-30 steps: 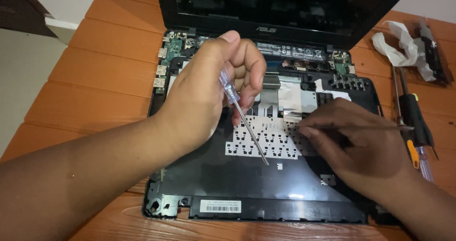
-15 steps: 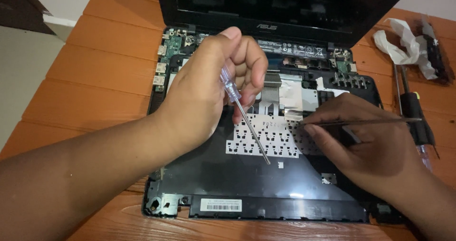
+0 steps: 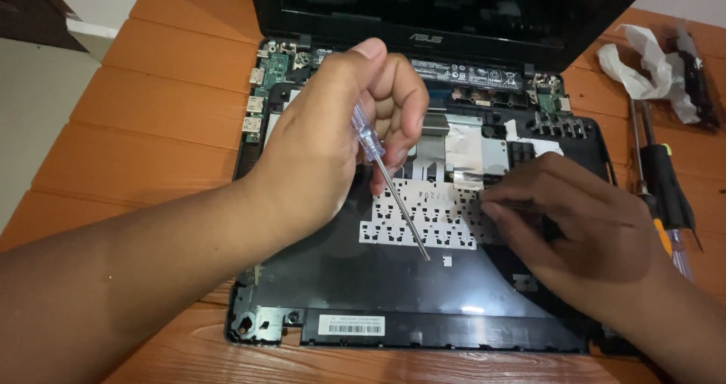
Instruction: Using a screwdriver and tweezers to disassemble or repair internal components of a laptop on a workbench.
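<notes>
1. left hand [image 3: 333, 149] curled around a clear-handled screwdriver [image 3: 389, 176], tip parked just above the opened laptop [image 3: 423, 293], out of the way.
2. right hand [image 3: 582, 233] pinched low at the keyboard backing [image 3: 423, 217], perhaps on a thin tool; too blurred to tell.

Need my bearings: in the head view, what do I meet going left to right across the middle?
Wooden table → left hand → clear-handled screwdriver → right hand → black-handled screwdriver.
</notes>
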